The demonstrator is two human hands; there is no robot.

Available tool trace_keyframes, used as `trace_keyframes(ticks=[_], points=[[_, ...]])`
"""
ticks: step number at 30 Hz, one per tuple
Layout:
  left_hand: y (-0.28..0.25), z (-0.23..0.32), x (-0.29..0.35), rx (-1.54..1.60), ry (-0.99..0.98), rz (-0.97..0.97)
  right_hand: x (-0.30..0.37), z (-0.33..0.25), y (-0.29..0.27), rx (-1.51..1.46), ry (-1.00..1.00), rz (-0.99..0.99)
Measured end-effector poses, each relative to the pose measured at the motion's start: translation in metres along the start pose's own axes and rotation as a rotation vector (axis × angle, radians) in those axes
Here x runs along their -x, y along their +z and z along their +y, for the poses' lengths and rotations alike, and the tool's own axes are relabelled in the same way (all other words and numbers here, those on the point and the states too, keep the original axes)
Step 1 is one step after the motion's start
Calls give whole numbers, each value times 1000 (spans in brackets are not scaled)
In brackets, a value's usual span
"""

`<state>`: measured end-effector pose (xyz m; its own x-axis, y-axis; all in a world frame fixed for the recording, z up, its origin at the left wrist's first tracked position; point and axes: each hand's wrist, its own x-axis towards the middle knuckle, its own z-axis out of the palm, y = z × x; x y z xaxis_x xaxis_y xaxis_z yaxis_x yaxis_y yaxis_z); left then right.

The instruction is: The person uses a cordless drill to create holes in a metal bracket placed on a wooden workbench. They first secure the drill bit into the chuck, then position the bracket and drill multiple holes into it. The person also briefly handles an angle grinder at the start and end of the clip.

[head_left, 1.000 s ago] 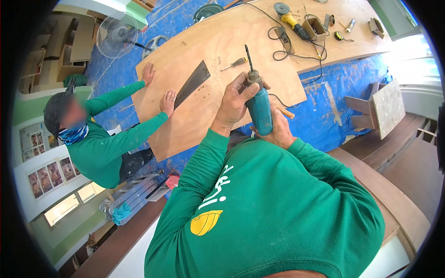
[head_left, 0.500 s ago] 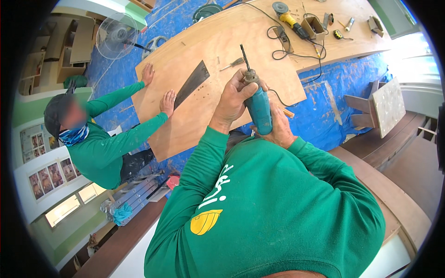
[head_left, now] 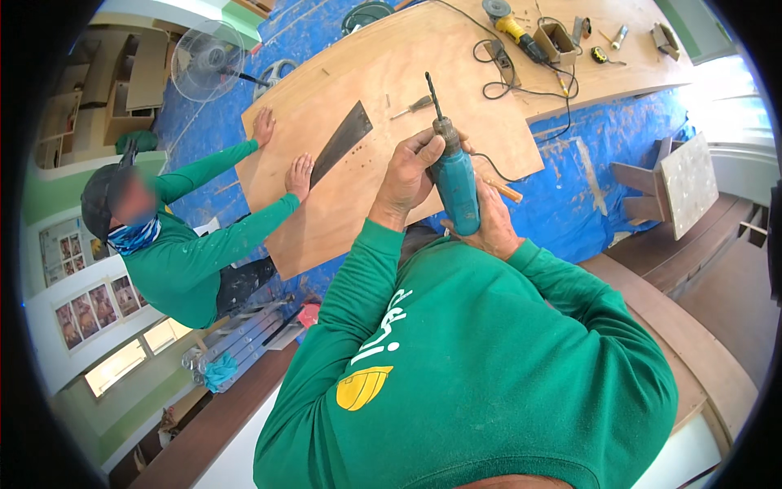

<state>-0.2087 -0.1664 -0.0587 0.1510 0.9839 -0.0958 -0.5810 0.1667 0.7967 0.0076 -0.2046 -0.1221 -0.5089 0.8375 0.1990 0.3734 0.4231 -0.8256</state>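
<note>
I hold a teal power drill [head_left: 458,194] in front of my chest, its long twist bit [head_left: 432,96] tilted up and away from me. My left hand [head_left: 410,175] grips the drill's upper body just below the grey chuck, thumb on the near side. Around the lower body from the right and behind closes my right hand [head_left: 496,222], some of its fingers hidden by the drill. Beyond the drill lies a large plywood sheet [head_left: 326,213], bearing a handsaw [head_left: 343,145] and a screwdriver [head_left: 415,106].
At left, a co-worker in a green sleeve [head_left: 244,238] rests both hands on the plywood. An angle grinder [head_left: 517,34], corded, lies beside a small box [head_left: 556,42] and a tape measure [head_left: 600,55]. Blue sheeting [head_left: 562,191] covers the floor. A fan [head_left: 208,61] stands far left.
The fingers of my left hand have slid off the chuck a little, down onto the drill's body, so more of the chuck shows. The co-worker's hands stay on the plywood.
</note>
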Motion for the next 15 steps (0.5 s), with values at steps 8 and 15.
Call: trace_keyframes(ticks=[8,15], points=[[-1,1,-3,9,-28,-41,2,1,1,-38,47,-14],[-10,-5,-8,5,12,-59,0,2,0,-6,19,-7]])
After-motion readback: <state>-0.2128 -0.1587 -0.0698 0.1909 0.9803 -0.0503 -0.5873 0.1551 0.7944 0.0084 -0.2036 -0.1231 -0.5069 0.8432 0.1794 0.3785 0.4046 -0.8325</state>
